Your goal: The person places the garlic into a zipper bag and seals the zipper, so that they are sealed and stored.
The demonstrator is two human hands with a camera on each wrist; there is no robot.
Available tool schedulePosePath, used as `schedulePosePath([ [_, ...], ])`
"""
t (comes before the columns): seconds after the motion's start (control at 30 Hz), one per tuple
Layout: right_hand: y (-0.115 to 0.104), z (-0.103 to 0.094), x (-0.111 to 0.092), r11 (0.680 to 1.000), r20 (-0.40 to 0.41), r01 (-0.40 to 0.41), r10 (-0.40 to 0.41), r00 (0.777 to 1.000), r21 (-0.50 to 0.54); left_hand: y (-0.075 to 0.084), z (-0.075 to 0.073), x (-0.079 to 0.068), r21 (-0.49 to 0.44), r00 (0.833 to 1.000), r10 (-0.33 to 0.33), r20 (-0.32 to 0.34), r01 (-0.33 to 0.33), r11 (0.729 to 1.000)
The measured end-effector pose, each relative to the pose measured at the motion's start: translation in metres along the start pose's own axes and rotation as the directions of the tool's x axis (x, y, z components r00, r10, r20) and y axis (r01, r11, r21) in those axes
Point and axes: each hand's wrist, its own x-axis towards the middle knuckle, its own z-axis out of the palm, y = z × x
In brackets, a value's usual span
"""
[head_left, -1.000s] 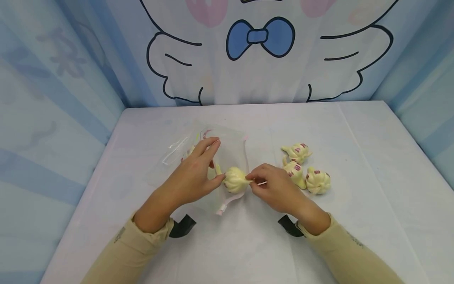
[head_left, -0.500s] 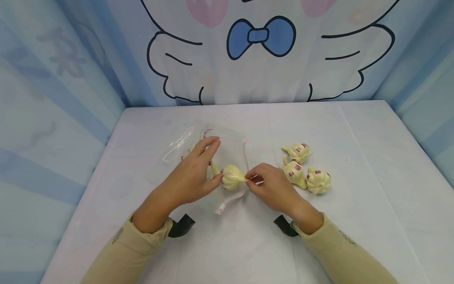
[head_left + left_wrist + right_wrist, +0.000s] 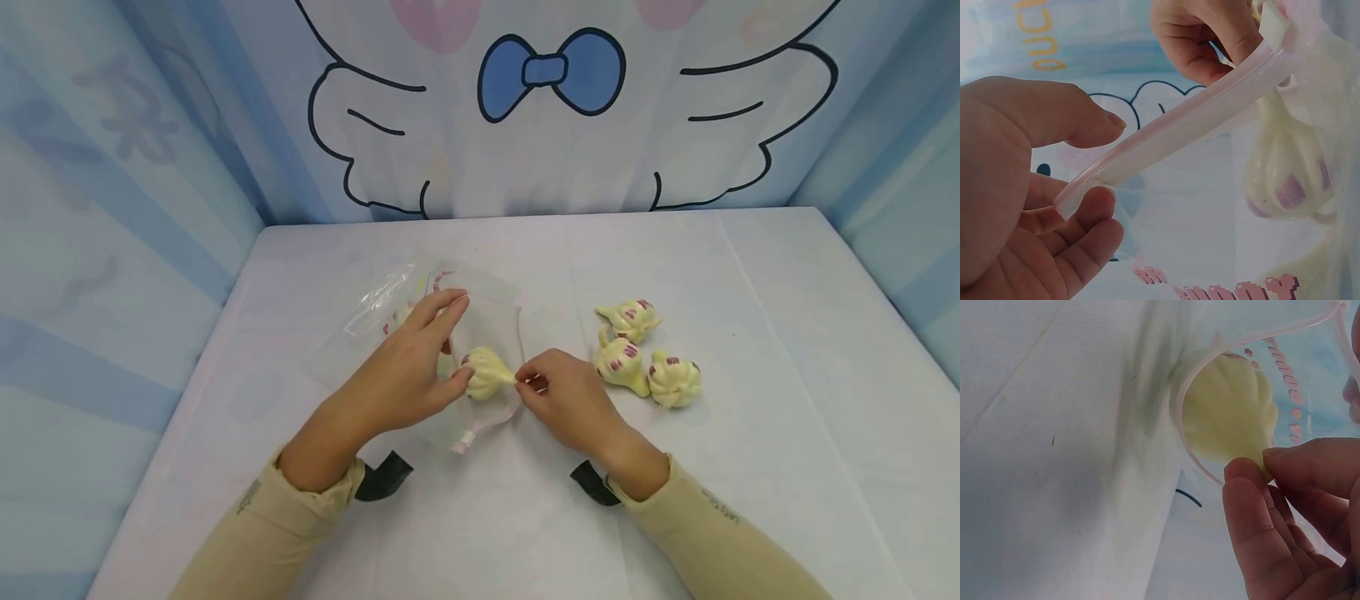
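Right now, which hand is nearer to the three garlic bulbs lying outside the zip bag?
The right hand: it is just left of the three garlic bulbs, pinching another garlic bulb by its narrow end. The left hand is farther left, touching the zip bag.

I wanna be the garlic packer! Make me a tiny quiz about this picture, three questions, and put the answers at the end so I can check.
1. True or false: the right hand pinches a garlic bulb by its thin end.

2. Pick one: how many loose bulbs lie on the table, to the right of the bag?
A) one
B) three
C) six

3. Fill in the blank: the clear bag has a rim coloured pale ____.

Key: 1. True. 2. B. 3. Pink.
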Motion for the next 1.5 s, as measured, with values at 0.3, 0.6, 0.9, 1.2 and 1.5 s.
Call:
schedulePosePath([
  [0.3,-0.004,0.010,-0.001,0.999,-0.053,-0.002,0.000,0.999,-0.042,0.001,-0.001,0.000,-0.022,1.000,-0.002,0.010,0.003,1.000],
  [0.6,-0.011,0.011,-0.002,0.983,0.081,-0.121,0.111,0.990,0.136,0.001,0.000,0.000,-0.051,1.000,0.000,0.023,0.001,0.999],
  [0.9,-0.014,0.011,0.000,0.946,0.228,-0.194,0.135,0.964,0.258,0.002,0.001,0.001,-0.054,1.000,-0.006,0.027,0.008,0.999],
  [1.2,-0.016,0.018,0.004,0.954,0.264,-0.126,0.052,0.963,0.272,0.003,0.002,0.000,-0.073,0.999,-0.020,0.044,0.023,0.997],
  [1.5,-0.016,0.023,0.008,0.972,0.294,-0.044,-0.027,0.956,0.232,0.003,0.003,0.000,-0.077,0.999,0.009,0.032,-0.007,0.997],
])
